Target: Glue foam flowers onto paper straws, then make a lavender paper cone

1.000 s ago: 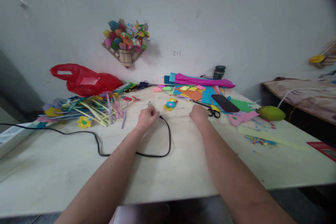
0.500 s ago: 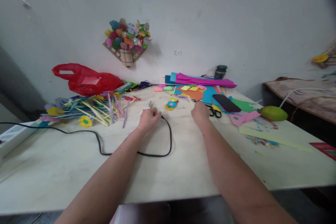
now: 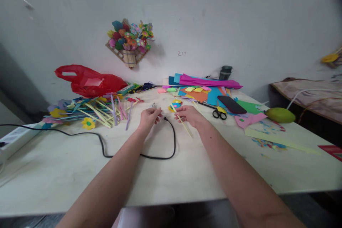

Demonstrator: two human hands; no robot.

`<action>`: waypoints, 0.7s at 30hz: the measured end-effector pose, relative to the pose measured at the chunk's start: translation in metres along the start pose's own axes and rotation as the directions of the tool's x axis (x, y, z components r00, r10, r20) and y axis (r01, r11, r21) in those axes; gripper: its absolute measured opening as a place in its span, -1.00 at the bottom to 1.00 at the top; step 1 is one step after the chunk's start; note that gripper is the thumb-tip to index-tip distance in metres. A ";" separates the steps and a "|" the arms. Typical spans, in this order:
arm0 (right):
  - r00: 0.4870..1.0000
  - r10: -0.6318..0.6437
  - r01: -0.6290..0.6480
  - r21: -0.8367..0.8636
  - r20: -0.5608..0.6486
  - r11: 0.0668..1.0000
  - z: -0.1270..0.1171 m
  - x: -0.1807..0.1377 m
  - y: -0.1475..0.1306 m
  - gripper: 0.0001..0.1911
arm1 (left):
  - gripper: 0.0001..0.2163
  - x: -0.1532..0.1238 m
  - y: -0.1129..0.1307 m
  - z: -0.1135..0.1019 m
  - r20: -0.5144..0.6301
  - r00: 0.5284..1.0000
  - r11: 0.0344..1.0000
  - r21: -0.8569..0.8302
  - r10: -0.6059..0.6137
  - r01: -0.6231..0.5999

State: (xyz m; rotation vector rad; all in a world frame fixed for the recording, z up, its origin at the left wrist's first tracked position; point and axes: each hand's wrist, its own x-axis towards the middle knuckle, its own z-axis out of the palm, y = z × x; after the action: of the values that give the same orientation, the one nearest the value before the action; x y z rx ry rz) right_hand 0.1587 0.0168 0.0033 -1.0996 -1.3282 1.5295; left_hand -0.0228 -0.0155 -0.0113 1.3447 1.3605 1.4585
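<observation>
While your left hand [image 3: 150, 117] grips the corded tool [image 3: 154, 107] toward the desk's [image 3: 187, 171] far edge, your right hand [image 3: 190, 115] pinches a thin stick [image 3: 185, 126] just beside it — it slants far-left to near-right, far end nearest the tool.

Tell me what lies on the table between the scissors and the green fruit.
Head view: a pink paper scrap lies between the scissors and the green fruit, with green paper just behind it.

Red plastic bag [image 3: 89, 82] far left on surface [image 3: 187, 171]. Scissors [image 3: 219, 114] just beside black phone [image 3: 231, 104]. Green mango [image 3: 280, 115] right. Paper-flower bouquet [image 3: 130, 42] on wall.
</observation>
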 end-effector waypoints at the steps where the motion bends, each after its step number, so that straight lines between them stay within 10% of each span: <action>1: 1.000 0.006 -0.007 0.002 0.028 1.000 0.005 -0.001 0.001 -0.84 | -0.70 0.000 0.000 0.000 -0.014 1.000 1.000 -0.020 -0.009 0.008; 15: 0.950 -0.016 0.045 -0.086 0.312 0.995 0.033 -0.005 0.014 -0.89 | -0.76 0.001 0.001 -0.005 -0.058 0.996 0.948 -0.316 -0.068 0.047; 21: 0.984 -0.062 0.072 -0.052 0.167 0.996 0.028 -0.002 0.011 -0.83 | -0.77 0.001 0.001 -0.006 0.137 0.986 0.920 -0.365 -0.099 0.143</action>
State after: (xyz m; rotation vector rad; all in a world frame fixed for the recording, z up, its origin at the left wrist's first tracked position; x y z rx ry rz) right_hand 0.1320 0.0054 -0.0052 -0.9698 -1.5150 1.5686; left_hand -0.0285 -0.0162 -0.0098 1.0614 1.0079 1.4433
